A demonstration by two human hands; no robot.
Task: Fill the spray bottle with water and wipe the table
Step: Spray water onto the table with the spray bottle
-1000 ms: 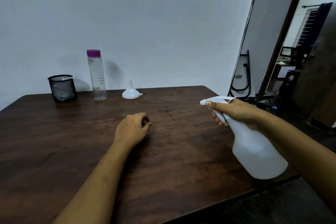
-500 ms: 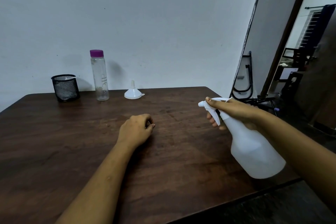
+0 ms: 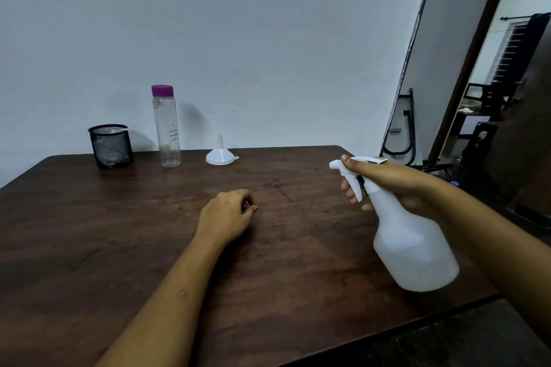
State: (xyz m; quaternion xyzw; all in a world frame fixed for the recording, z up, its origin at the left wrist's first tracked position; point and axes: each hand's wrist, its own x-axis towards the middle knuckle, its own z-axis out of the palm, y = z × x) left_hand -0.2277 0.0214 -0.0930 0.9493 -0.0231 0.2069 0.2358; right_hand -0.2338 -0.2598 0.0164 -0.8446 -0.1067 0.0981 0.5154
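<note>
The right hand (image 3: 387, 179) grips the white spray bottle (image 3: 413, 244) by its neck, over the right part of the dark wooden desk (image 3: 119, 232); its fingers (image 3: 348, 191) are wrapped around the trigger, with the index finger laid along the top of the spray head, whose nozzle points left; the bottle is tilted, its base toward the near right edge of the desk, and whether the base touches the wood cannot be told. The left hand (image 3: 228, 216) rests on the desk near the middle, fingers curled in on themselves and pressed together, holding nothing that can be seen. Along the far edge by the wall stand a black mesh cup (image 3: 111, 146), a clear bottle (image 3: 167, 128) with a purple cap just to its right, and further right a white funnel (image 3: 220, 155) set mouth down with its spout up; all three are well apart from both hands.
</note>
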